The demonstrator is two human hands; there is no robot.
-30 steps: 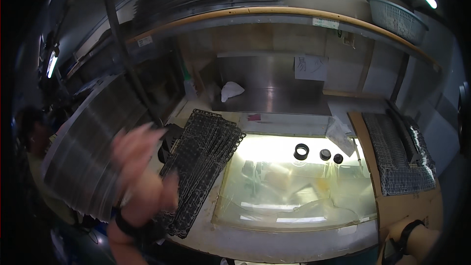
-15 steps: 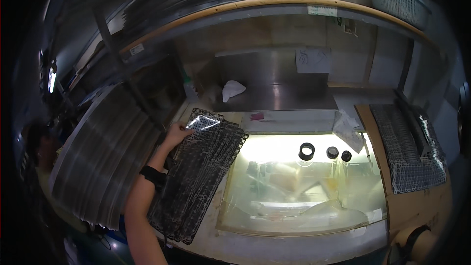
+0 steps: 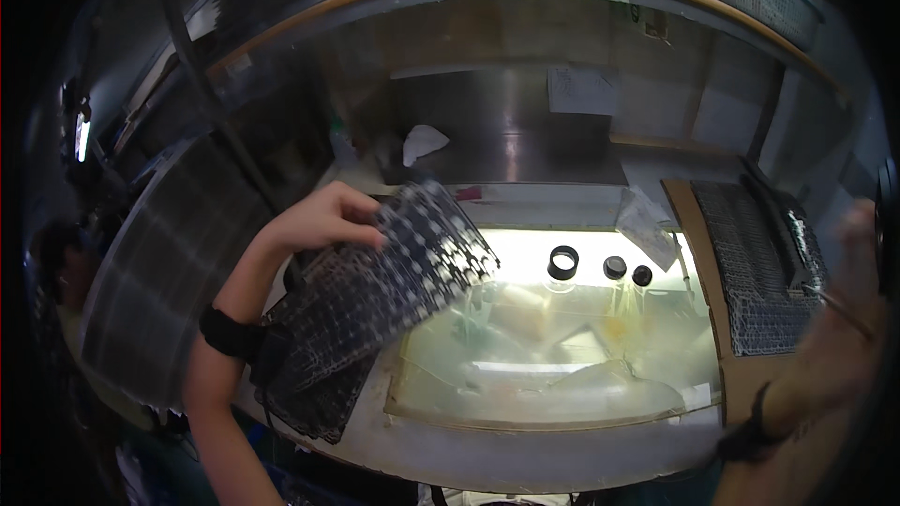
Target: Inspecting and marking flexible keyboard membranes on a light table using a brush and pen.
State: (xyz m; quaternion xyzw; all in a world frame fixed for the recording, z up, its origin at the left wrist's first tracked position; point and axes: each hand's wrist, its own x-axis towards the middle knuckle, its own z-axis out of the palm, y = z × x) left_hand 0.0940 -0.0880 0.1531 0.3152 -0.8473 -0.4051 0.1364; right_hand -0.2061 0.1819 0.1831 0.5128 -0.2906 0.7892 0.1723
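My left hand (image 3: 336, 218) pinches the upper edge of a thin dark panel (image 3: 412, 267) with rows of small openings. The panel is tilted up and blurred, its right corner over the lit glass. Under it lies a stack of similar dark panels (image 3: 323, 412), mostly covered. At the right edge my right hand (image 3: 848, 309) is raised and smeared by motion. A thin stick-like thing (image 3: 841, 307) shows against it; whether the fingers grip it is unclear. Beyond that hand, more patterned panels (image 3: 741, 262) lie on brown cardboard (image 3: 696, 225).
A lit glass light table (image 3: 553, 394) fills the middle. On it stand a black ring-shaped magnifier (image 3: 562, 263) and two small dark round pieces (image 3: 614, 268). A crumpled clear bag (image 3: 649, 230) lies behind. Large grey sheets (image 3: 169, 290) stand at left, near another person (image 3: 70, 272).
My left hand has lifted one panel off the stack and tilted it toward the light table. My right forearm has risen, bringing the right hand into view. The view has shifted slightly.
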